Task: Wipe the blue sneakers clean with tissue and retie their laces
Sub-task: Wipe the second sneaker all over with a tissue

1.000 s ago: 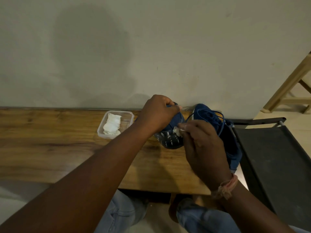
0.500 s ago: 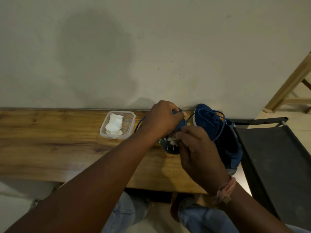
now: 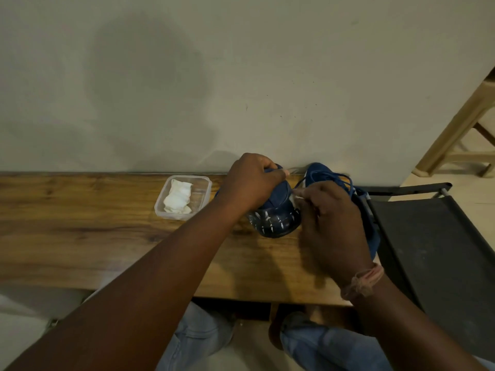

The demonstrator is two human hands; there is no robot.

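A long wooden table (image 3: 80, 231) stands against a plain wall (image 3: 241, 76). On it, near the wall, sits a clear tub (image 3: 205, 183) with white tissue (image 3: 178, 198) bunched inside.

Just right of the tub, the left hand (image 3: 250, 183) curls over the top of a blue shoe (image 3: 278, 212) and grips it. This shoe is tipped up, so its dark sole with pale marks faces the camera.

Next comes the right hand (image 3: 330, 223). Its fingers are bent, and the tips pinch a small white wad (image 3: 296, 196) against the side of the held shoe. A cord band (image 3: 363, 281) wraps that wrist.

Behind the right hand lies the second shoe (image 3: 321, 172), close to the wall at the table's right end, with loose blue laces (image 3: 345, 180) looped on top.

A dark chair (image 3: 434, 250) stands just right of the table. A pale wooden stool (image 3: 460, 129) is further back on the floor. Knees in jeans (image 3: 321, 346) show below the table.
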